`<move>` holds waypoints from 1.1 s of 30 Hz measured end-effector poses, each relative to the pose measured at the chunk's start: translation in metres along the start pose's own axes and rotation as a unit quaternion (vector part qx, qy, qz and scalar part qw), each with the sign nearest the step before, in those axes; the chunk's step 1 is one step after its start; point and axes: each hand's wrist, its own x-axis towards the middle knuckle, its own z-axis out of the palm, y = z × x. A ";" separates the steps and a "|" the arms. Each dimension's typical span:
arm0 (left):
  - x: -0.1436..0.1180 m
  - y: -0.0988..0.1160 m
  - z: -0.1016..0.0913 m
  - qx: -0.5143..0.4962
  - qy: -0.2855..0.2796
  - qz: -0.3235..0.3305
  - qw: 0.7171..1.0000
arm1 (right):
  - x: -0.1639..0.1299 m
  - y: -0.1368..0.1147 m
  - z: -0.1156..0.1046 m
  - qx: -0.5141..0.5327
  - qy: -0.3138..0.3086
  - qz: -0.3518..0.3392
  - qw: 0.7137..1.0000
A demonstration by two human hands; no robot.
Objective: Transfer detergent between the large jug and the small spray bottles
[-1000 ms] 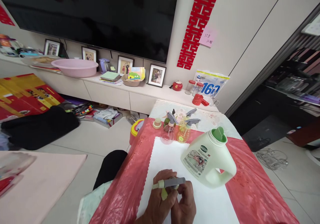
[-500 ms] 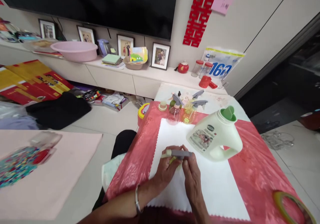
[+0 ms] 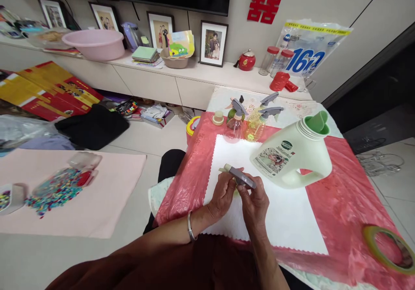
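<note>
Over the white scalloped mat (image 3: 292, 225), both hands are closed around one small spray bottle. Its grey trigger head (image 3: 240, 176) with a pale nozzle tilts down to the right; most of its body is hidden by the fingers. My left hand (image 3: 223, 195), with a bracelet at the wrist, grips it from the left. On the other side, my right hand (image 3: 256, 201) pinches it at the rear of the head. Just beyond is a large pale-green detergent jug (image 3: 288, 156) with a green spout. Several other small spray bottles (image 3: 234, 123) stand at the mat's far edge.
A red plastic sheet (image 3: 350, 190) covers the table, with a roll of tape (image 3: 372, 246) at its right edge. A green-white cap (image 3: 218, 117) sits by the bottles. To the left, colourful beads (image 3: 60, 190) lie on a pink-covered table (image 3: 119, 186). A cabinet (image 3: 145, 80) runs behind.
The view has tipped downward, bringing more of my body in. The spray head has turned from nearly level to slanting down rightward; both hands still hold the bottle.
</note>
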 end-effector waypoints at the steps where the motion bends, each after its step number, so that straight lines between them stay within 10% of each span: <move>1: -0.001 -0.001 0.000 -0.003 0.006 -0.008 1.000 | 0.000 -0.001 0.001 -0.003 0.002 0.001 1.000; 9: -0.003 -0.007 0.004 0.002 0.029 -0.021 0.999 | 0.007 -0.001 -0.010 0.007 -0.056 0.003 0.998; 17: -0.004 -0.012 0.004 -0.003 0.034 -0.023 0.999 | 0.003 -0.001 0.004 -0.029 0.029 0.013 0.999; 27: 0.007 0.002 -0.039 0.033 -0.163 0.018 0.986 | 0.001 0.005 0.000 -0.033 0.022 0.031 0.999; 33: 0.009 -0.006 -0.041 0.077 -0.161 0.034 0.983 | -0.004 0.003 0.009 -0.041 0.056 0.041 0.997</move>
